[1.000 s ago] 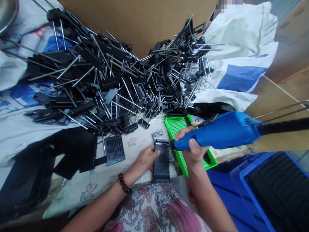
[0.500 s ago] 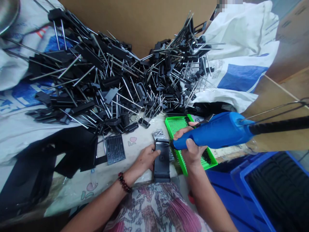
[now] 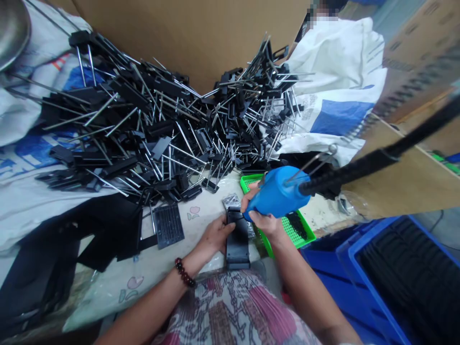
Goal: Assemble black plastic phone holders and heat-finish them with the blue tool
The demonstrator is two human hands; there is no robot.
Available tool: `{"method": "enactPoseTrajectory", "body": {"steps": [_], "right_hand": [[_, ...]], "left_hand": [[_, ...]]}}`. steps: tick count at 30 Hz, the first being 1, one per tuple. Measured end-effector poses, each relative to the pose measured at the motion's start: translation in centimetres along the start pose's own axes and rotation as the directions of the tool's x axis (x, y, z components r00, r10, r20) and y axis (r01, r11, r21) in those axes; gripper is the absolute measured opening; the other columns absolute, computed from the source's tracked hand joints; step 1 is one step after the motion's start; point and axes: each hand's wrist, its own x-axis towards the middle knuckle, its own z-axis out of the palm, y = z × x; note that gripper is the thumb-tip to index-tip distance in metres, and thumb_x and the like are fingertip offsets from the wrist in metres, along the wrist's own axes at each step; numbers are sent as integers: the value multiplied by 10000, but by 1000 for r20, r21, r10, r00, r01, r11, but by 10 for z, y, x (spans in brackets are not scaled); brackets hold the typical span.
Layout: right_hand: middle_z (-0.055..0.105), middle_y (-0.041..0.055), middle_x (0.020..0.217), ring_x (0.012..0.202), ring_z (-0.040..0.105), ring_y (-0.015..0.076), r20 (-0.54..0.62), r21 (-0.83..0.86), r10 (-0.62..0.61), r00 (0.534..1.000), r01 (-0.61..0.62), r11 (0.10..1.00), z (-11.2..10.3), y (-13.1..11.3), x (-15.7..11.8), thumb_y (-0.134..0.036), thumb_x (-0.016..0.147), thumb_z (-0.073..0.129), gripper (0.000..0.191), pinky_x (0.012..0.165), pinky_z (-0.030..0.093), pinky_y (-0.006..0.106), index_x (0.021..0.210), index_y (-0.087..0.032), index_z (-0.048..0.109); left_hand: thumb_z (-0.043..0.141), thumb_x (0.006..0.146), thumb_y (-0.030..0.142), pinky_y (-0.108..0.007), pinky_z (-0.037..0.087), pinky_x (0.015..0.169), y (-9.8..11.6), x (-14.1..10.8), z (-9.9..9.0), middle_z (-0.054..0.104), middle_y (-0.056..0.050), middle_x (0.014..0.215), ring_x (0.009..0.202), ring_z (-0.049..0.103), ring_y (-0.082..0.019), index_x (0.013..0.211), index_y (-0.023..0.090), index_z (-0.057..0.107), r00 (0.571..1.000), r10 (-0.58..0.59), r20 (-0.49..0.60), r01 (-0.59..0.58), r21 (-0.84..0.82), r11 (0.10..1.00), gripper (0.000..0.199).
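My left hand (image 3: 216, 235) grips the left side of a black plastic holder (image 3: 237, 242), its thumb lying over the top face. The holder is a long flat piece with raised ends, resting on the table at my lap. In my right hand (image 3: 261, 219) is a blue electric screwdriver (image 3: 276, 194), fingers wrapped round its body. Its front end is at the upper right part of the holder; the bit and any screw are hidden by my fingers. Just beyond the holder lies a small shiny metallic packet (image 3: 231, 200). Under the screwdriver sits a green basket (image 3: 308, 232) with small black parts (image 3: 296, 225).
A large heap of black parts with metal rods (image 3: 172, 120) covers the back of the table. Flat black sheets (image 3: 36, 258) and a ribbed dark plate (image 3: 170, 226) lie left. A blue crate (image 3: 354, 254) with stacked black pieces stands right. The screwdriver's black cable (image 3: 352, 167) runs up right.
The screwdriver has swung from nearly level to a steeper tilt, its tip now over the holder's upper right. My left hand keeps its grip. The view has shifted slightly.
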Motion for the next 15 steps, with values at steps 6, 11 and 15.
{"method": "enactPoseTrajectory", "body": {"steps": [6, 11, 15], "right_hand": [[616, -32, 664, 527, 584, 182, -180, 143, -136, 974, 163, 976, -26, -10, 9, -467, 750, 673, 476, 528, 483, 341, 1118, -236, 478], [633, -32, 650, 516, 590, 175, -252, 95, -65, 965, 92, 991, -43, 0, 7, -390, 709, 719, 467, 505, 472, 321, 1093, -218, 517], [640, -33, 654, 516, 585, 165, -249, 92, -14, 968, 37, 995, -43, 13, -2, -372, 700, 730, 425, 515, 477, 317, 1044, -210, 541]], "left_hand": [[655, 706, 546, -228, 409, 372, -3, 0, 1, 588, 15, 537, 425, 571, -156, 782, 193, 516, 996, -71, -48, 71, -7, 997, 387], [661, 695, 554, -213, 404, 368, -2, 0, 1, 511, 56, 479, 383, 509, -113, 678, 195, 490, 995, -73, -63, 73, -5, 997, 398], [674, 674, 576, -198, 373, 351, -2, 2, 0, 460, 70, 461, 367, 465, -91, 626, 196, 469, 995, -67, -79, 69, 22, 997, 434]]}}
